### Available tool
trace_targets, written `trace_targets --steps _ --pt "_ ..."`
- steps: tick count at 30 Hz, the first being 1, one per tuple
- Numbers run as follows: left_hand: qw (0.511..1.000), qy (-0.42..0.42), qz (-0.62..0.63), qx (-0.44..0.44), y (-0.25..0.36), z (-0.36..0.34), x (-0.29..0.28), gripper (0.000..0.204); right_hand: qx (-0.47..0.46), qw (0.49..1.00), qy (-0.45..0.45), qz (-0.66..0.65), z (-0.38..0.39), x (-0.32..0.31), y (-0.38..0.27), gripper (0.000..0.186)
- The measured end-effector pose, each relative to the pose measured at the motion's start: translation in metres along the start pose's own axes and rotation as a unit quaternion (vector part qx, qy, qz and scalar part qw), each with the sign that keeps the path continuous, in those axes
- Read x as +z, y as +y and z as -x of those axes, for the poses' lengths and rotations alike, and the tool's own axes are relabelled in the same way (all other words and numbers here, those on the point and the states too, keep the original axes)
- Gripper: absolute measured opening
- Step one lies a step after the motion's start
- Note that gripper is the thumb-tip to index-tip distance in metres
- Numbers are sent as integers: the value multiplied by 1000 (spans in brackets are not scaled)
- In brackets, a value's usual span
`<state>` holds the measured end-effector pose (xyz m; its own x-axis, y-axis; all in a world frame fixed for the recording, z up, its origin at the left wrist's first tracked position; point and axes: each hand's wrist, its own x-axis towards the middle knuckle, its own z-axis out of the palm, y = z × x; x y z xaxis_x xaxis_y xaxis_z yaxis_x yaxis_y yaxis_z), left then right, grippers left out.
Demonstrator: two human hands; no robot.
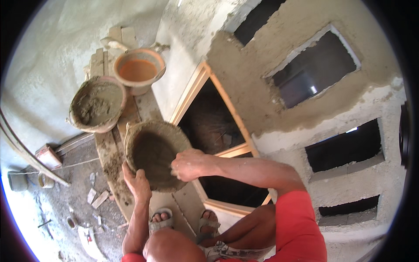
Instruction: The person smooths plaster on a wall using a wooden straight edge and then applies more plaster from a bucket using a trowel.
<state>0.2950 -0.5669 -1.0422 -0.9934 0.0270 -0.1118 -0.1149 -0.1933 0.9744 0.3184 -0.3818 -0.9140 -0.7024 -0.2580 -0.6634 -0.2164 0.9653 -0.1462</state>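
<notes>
A mortar-caked bucket (158,153) tilts in front of me on the plank scaffold, with wet grey mortar low inside it. My left hand (138,182) grips its near left side, thumb up by the rim. Over the bucket's right side, my right hand (188,165) is closed in a fist with the fingers turned down into it. Whatever that fist holds is hidden behind the knuckles. Beyond, to the left, sits a second bucket (98,105) heaped with grey mortar. An orange-brown bucket (139,70) with reddish liquid stands farther off.
Mortar-stained planks (114,163) run under the buckets and my sandalled feet. At right, a partly plastered wall (279,122) has several rectangular openings and a wooden frame (239,152). Far below left, the rubble-strewn floor (78,201) holds a grey bucket (17,181).
</notes>
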Motion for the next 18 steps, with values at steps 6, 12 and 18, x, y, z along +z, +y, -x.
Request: trace_targets --steps 6,12,18 --pt "1000 -11 5 -13 -4 -4 -8 57 46 987 130 -83 14 -38 20 25" --pt "1000 -8 -7 -15 -6 -8 -9 59 47 973 204 100 -33 40 37 12" --pt "999 3 34 -29 -8 -1 -1 66 -51 996 69 7 10 13 -14 15"
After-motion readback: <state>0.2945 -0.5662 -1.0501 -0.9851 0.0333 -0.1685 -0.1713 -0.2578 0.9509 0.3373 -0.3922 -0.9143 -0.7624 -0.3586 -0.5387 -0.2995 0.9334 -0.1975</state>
